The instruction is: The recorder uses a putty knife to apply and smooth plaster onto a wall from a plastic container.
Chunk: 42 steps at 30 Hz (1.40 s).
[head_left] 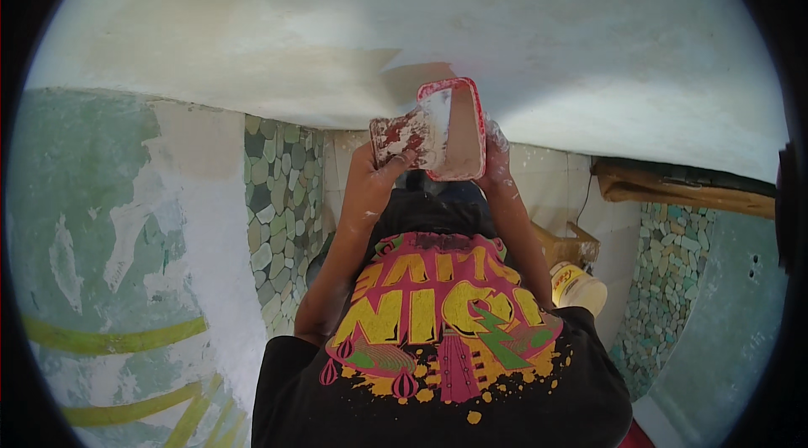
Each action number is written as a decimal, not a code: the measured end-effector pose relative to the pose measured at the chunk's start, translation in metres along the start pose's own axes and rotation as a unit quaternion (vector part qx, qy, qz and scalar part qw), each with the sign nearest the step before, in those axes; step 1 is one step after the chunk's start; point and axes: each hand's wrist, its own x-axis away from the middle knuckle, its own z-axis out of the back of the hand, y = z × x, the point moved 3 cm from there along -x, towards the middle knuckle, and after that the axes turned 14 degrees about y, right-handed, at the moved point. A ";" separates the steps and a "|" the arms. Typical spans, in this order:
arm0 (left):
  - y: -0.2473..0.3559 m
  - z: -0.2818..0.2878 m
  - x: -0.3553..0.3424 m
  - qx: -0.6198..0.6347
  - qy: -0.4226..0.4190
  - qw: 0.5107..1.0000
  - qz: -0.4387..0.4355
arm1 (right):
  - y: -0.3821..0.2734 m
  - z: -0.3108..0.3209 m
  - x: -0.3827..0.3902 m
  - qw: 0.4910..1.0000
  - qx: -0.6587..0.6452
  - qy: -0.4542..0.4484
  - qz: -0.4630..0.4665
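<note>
Nearest to us is our own black shirt [438, 381], printed in pink and yellow. Beyond it we hold the tub [482, 130] up before our chest, its far edge overlapping the pale wall [572, 10] in view; we cannot tell whether the two touch.

Our left hand [372, 174] is closed on the scraper [390, 135], thumb over its smeared face, at the tub's left edge. Our right hand [497, 157] is clamped around the tub's right edge, some fingers hidden behind it.

As we judge it, the likeliest trouble is a slip: the right hand is spattered, the tub seems to have only that side grip, and a push from the scraper could twist it loose. Tilted further, it might let paste [463, 132] run over the near edge onto our shirt. Loose clots on the scraper could also drop past the tub's left edge, since that end of the tool sits outside it.

Of containers, the red-rimmed tub has smooth, pinkish-beige paste along its right part, with a whitish streaked surface toward the left edge. Lower right, beside our right forearm [523, 225], is a cream bucket [587, 292] with a yellow label; what it contains we cannot tell.
</note>
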 end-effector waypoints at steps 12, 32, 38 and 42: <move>-0.005 -0.023 0.012 -0.294 -0.006 0.949 -0.117 | 0.005 0.014 0.018 0.998 -0.040 -0.042 0.034; -0.097 -0.015 -0.027 0.365 -0.159 0.861 0.318 | -0.018 -0.066 0.050 0.881 0.359 0.078 0.300; -0.074 -0.013 -0.015 0.308 -0.097 0.906 0.274 | -0.060 -0.096 0.090 0.656 0.551 0.115 0.503; -0.074 -0.008 -0.019 0.302 -0.106 0.914 0.250 | -0.061 -0.133 0.115 0.622 0.620 0.013 0.479</move>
